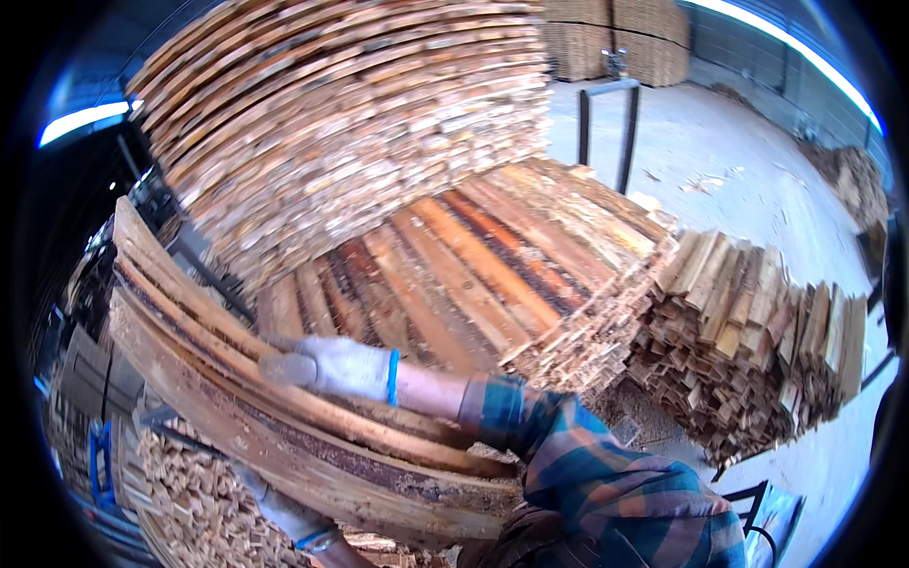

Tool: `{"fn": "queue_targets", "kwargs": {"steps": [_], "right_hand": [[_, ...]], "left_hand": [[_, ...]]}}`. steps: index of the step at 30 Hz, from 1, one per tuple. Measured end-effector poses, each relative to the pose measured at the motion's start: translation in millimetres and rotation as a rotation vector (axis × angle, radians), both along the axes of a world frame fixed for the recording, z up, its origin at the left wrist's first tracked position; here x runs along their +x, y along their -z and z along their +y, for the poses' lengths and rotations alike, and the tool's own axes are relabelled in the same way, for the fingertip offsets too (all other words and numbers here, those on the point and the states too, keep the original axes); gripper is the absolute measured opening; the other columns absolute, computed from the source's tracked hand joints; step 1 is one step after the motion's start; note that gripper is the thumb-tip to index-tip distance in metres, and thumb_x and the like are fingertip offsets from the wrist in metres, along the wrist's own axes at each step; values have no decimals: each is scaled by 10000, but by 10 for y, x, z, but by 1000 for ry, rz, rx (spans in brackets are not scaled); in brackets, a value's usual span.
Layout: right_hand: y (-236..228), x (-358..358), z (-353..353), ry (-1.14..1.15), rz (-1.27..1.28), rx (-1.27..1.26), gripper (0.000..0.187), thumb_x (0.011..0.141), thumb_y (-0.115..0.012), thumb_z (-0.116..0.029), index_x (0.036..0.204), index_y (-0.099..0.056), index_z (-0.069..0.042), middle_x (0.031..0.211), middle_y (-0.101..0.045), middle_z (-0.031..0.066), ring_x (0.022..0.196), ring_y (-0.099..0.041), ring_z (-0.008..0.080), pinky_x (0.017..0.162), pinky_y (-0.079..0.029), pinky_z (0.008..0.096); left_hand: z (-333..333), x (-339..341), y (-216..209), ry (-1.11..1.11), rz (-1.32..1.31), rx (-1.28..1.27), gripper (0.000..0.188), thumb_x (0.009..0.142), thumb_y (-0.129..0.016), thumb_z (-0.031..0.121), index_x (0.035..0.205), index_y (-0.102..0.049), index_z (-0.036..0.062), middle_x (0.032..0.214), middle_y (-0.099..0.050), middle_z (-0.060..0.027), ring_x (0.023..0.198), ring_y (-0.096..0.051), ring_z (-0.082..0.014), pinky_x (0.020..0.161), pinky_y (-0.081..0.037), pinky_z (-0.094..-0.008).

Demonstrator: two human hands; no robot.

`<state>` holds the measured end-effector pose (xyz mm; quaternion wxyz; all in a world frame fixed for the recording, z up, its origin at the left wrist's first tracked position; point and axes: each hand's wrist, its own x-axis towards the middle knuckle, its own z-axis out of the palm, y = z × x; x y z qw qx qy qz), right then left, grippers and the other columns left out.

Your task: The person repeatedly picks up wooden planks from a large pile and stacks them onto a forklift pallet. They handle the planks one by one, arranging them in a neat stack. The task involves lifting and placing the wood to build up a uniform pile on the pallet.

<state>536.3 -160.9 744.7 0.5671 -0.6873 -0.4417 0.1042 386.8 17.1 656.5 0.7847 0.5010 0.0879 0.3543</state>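
A bundle of long rough-sawn boards [312,452] lies slantwise across my front, reaching from the far left to my body. My right hand [331,367], in a white work glove with a blue cuff, reaches over the bundle. Its fingers are curled on the upper boards, slightly blurred. Below the lower side of the bundle, my left hand [279,506] in a similar glove supports the boards from beneath. The boards hide part of its fingers. Just beyond my right hand is a low stack of planks [445,284], its top layer brown and orange with bark edges.
A tall stack of boards [379,114] rises behind the low one. To the right stands a pile of short wood pieces [748,331]. A metal frame [606,123] stands at the back. Wood offcuts [204,492] lie at lower left, near a blue metal part [99,464].
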Motion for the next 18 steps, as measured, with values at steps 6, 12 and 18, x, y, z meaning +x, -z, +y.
{"fn": "queue_targets", "kwargs": {"steps": [6,12,18], "right_hand": [[-184,613,-1906,336,58,-135,875,830,-392,-762,1258,-566,-19,1225,-587,238,1169,-547,337,983,-399,369],[-206,1157,-3476,651,159,-290,977,763,-383,-840,1281,-559,-31,1220,-580,262,1171,-536,381,976,-415,407],[32,2051,-4671,790,29,-608,1039,777,-398,-813,1313,-458,74,1183,-574,292,1143,-557,389,951,-449,447]], "left_hand": [[-1720,1159,-169,362,90,-158,591,972,-446,424,1435,-353,69,1401,-432,-78,1218,-464,-238,1042,-386,-366],[-3162,2100,-296,629,224,-239,602,946,-496,453,1359,-456,18,1300,-542,-125,1123,-553,-257,970,-448,-342],[-4281,3115,20,710,227,46,583,929,-592,368,1309,-493,-63,1315,-521,-143,1140,-536,-232,974,-431,-331]]}}
